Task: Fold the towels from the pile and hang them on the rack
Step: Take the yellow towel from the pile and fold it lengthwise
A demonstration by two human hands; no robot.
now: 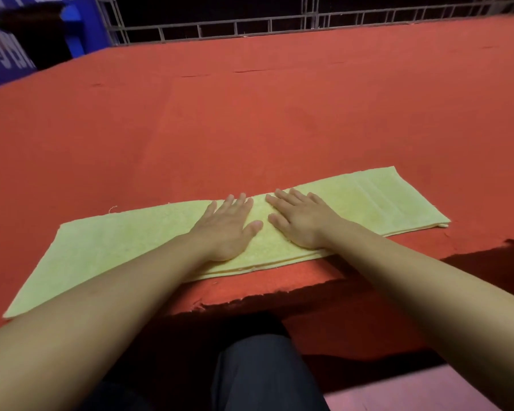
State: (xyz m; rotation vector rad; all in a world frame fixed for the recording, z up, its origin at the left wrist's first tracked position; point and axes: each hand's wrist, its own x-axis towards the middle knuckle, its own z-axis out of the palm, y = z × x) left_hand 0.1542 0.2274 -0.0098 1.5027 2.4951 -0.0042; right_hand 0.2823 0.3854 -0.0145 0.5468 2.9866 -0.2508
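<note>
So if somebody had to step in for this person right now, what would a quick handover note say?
Left hand: open, flat on the middle of the yellow towel.
Right hand: open, flat on the towel beside the left, the two apart.
The towel lies as a long folded strip, layered edges showing, near the front edge of the red-covered table.
Done: lengthwise fold, being smoothed.
Left: probably fold it shorter, then hang it. No pile or rack is clearly in view.

Head camera looks forward and down, close over the red table (250,114).
</note>
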